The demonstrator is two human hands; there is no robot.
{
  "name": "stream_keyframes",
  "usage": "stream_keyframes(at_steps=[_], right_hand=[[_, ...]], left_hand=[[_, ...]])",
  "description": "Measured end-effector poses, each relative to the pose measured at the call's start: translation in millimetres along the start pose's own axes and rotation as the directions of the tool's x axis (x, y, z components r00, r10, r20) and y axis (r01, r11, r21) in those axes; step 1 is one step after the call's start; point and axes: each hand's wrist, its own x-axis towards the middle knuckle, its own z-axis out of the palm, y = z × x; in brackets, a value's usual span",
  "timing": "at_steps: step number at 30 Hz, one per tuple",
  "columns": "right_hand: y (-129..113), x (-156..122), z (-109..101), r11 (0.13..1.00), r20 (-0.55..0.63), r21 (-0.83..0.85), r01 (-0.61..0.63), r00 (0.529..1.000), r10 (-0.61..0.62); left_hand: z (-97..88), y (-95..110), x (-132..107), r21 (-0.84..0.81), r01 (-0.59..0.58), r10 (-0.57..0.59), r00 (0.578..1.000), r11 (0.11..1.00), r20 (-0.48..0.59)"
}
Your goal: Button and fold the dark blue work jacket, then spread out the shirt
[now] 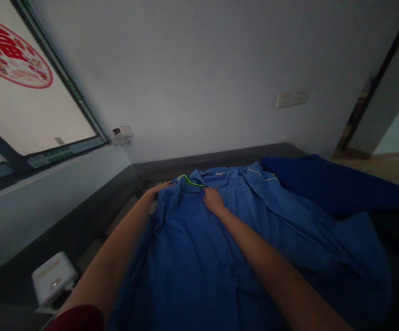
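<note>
A blue work jacket (192,243) lies spread across a dark surface, with its front towards me and its collar end far from me. Bright yellow-green piping (194,184) crosses its upper left part, and a pale line of piping marks the right shoulder. My left hand (162,187) grips the jacket at the left shoulder edge, its fingertips partly hidden by cloth. Near the front opening, just under the piping, my right hand (213,200) has its fingers closed on the fabric. The right sleeve lies out to the side.
A dark blue flat cloth or panel (327,181) lies right of the jacket. At the lower left sits a white box-shaped device (54,278). Behind are a grey wall with sockets (292,98) and a window with a red round decal (13,53).
</note>
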Motion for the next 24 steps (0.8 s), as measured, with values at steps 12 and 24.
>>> stream_keyframes(at_steps=[12,24], right_hand=[[1,1,0,0.998,-0.081,0.002,-0.068,0.994,0.068],[4,3,4,0.997,-0.041,-0.021,-0.071,0.997,0.070]], left_hand=[[-58.8,15,16,0.556,-0.037,0.236,0.927,0.830,-0.291],[-25.5,-82,-23,0.366,0.450,-0.281,0.858,0.815,-0.430]])
